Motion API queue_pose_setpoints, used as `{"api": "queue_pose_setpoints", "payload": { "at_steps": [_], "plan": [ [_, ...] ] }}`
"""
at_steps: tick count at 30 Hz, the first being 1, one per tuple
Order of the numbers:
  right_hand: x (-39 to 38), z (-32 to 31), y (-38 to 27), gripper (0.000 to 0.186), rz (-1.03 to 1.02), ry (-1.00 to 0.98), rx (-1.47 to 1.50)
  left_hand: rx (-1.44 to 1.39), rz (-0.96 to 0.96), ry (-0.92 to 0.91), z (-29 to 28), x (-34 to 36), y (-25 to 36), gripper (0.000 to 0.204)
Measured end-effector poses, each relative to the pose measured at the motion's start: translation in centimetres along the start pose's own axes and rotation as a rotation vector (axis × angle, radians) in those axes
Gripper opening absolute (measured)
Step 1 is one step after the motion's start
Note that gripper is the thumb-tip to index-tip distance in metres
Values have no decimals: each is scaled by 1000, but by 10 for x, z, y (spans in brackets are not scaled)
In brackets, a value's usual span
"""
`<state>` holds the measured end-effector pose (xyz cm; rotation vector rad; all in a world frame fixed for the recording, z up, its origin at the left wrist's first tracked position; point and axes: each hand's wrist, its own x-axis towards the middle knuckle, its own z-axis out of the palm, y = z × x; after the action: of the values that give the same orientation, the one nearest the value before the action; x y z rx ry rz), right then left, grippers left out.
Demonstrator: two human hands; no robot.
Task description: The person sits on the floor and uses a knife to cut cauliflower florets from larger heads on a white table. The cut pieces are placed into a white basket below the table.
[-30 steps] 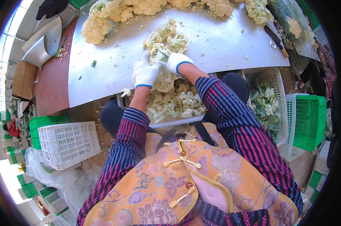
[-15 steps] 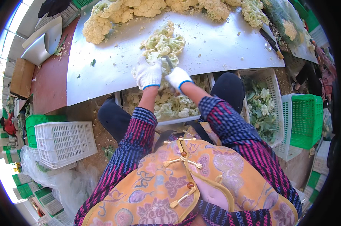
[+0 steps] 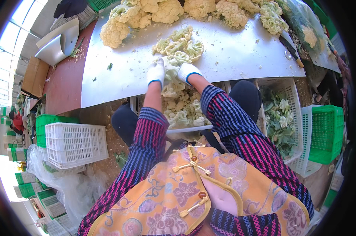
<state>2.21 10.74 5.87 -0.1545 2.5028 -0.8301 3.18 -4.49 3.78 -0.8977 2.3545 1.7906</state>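
Observation:
Cut cauliflower florets lie in a loose heap near the front edge of a pale sheet on the table. My left hand, in a white knitted glove with a blue cuff, is at their left with its thumb stretched up, open and holding nothing that shows. More florets are between my hands, over the table edge. My right hand, gloved the same way, is closed beside them at the right; what it holds is hidden. Below, between my knees, a white crate contains many florets.
Whole cauliflower heads line the sheet's far side. A knife lies at its right edge. Leafy trimmings fill a white crate by my right knee. Green crates stand farther right, and a white crate at left.
A knife blade showed at my right hand before; now none is visible. My hands have moved apart around florets at the table edge. The whole view has shifted slightly.

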Motion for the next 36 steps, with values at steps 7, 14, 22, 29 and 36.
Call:
{"api": "queue_pose_setpoints", "payload": {
  "at_steps": [7, 14, 22, 29, 36],
  "plan": [
    [-3, -33, -11, 40, -198, -35, -159, 790, 611, -184, -18, -3, 20, 79],
    [-32, -34, 18, 38, -86, -127, -17, 438, 484, -64, -17, 28, -13, 80],
    [-9, -5, 11, 21, -76, -192, 196, 315, 461, -17, -18, 24, -24, 73],
    [-1, -28, 3, 34, 96, -329, 186, 367, 271, 391, 23, -28, 32, 72],
    [-35, 44, 14, 44, 149, 148, 470, 456, 223, 232, 14, -6, 30, 85]
  ]
}}
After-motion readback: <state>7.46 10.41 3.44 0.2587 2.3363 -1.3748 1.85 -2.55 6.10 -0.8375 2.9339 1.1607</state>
